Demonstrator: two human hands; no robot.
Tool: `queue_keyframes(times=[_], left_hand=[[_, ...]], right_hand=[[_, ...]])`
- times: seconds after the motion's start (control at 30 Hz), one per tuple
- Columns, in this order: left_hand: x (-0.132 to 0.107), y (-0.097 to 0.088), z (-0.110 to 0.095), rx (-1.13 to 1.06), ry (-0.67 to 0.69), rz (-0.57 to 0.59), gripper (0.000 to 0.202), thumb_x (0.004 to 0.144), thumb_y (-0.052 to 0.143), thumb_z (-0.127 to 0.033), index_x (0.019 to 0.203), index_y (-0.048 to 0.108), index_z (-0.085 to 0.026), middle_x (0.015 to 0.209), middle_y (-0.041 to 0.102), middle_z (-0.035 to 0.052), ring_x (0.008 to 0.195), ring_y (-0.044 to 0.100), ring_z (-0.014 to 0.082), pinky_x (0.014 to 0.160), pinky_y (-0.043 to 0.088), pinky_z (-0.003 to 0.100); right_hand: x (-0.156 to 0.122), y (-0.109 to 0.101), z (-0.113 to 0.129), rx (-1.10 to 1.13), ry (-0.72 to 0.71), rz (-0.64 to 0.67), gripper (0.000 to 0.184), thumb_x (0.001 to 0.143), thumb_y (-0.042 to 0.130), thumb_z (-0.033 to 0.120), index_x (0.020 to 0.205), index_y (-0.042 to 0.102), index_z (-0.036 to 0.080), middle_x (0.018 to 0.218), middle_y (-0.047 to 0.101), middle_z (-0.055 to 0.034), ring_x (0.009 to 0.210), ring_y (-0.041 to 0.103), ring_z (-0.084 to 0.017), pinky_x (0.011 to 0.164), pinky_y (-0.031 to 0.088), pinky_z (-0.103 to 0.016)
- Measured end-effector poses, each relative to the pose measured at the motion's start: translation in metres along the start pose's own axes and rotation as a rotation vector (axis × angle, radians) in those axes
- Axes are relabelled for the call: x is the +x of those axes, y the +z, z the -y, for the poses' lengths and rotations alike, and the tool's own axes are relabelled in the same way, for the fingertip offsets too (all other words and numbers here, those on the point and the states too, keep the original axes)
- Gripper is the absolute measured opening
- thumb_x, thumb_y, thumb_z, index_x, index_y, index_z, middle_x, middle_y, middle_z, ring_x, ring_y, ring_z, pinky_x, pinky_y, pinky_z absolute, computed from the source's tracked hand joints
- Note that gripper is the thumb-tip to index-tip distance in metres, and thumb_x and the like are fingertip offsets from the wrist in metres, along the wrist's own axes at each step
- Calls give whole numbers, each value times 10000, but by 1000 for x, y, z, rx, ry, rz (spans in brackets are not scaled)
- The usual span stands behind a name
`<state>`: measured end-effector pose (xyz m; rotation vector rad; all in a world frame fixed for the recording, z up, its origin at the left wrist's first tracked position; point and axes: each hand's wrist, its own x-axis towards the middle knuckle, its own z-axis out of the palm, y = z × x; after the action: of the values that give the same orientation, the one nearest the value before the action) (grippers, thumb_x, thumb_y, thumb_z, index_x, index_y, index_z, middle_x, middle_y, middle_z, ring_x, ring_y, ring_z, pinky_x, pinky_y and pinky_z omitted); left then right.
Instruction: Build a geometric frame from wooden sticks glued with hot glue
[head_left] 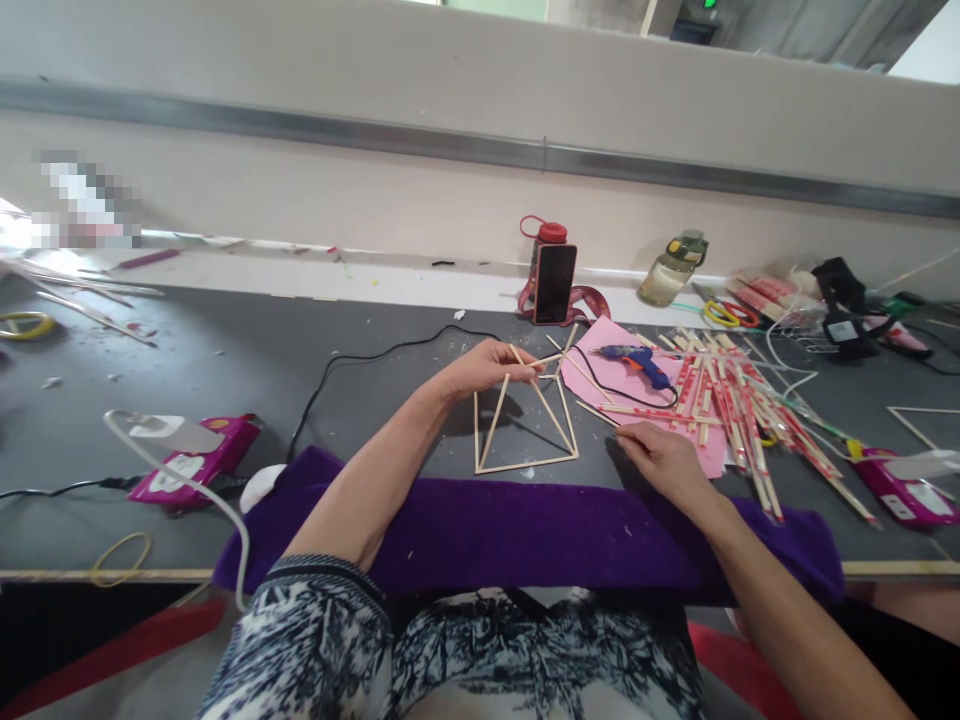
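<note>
A frame of thin wooden sticks (pixel 526 464) stands on the grey table in front of me, with a square base and slanting sticks rising from its corners. My left hand (pixel 495 365) pinches it near the top, where several sticks meet. To the right of the frame, the closed fingers of my right hand (pixel 649 452) grip the near end of a thin stick (pixel 596 412) that points up and left. A blue glue gun (pixel 637 364) lies on a pink sheet (pixel 600 345) beyond my right hand. Beside it are many sticks in red-and-white wrappers (pixel 739 400).
A purple cloth (pixel 517 530) covers the table's front edge. Magenta power strips (pixel 202 462) with cables lie on both sides. A phone (pixel 555 284) leans on a red-capped bottle (pixel 553 232) at the back, left of a clear bottle (pixel 667 275). Scissors (pixel 721 315) lie back right.
</note>
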<state>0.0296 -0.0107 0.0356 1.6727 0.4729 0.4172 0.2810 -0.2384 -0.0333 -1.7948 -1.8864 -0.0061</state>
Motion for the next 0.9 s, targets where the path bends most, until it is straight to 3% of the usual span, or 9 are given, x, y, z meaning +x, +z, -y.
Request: queue_keyframes(times=[0.23, 0.43, 0.67, 0.9], left_hand=[[-1, 1, 0, 24, -16, 9, 295, 712, 752, -283, 960, 771, -125, 907, 756, 89, 848, 657, 149, 890, 474, 300], [-1, 0, 3, 34, -8, 25, 304, 709, 759, -298, 962, 766, -129, 887, 755, 71, 824, 647, 145, 850, 477, 293], [-2, 1, 3, 41, 6, 17, 290, 731, 748, -298, 960, 766, -121, 907, 757, 90, 845, 654, 147, 863, 472, 284], [-3, -2, 3, 77, 23, 26, 301, 762, 730, -323, 982, 759, -119, 936, 756, 82, 873, 659, 146, 900, 463, 289]], right_hand=[[16, 1, 7, 4, -5, -41, 205, 930, 509, 241, 1040, 678, 204, 969, 729, -54, 874, 689, -194, 749, 507, -306], [40, 5, 23, -4, 15, 59, 207, 919, 508, 251, 982, 701, 209, 954, 736, -52, 838, 681, -180, 729, 485, -289], [70, 12, 42, -162, 90, 222, 211, 911, 523, 289, 969, 715, 225, 969, 742, -47, 889, 670, -189, 714, 440, -274], [76, 29, 59, -223, 144, 251, 300, 918, 506, 330, 1165, 641, 224, 1074, 729, -55, 904, 673, -204, 649, 400, -280]])
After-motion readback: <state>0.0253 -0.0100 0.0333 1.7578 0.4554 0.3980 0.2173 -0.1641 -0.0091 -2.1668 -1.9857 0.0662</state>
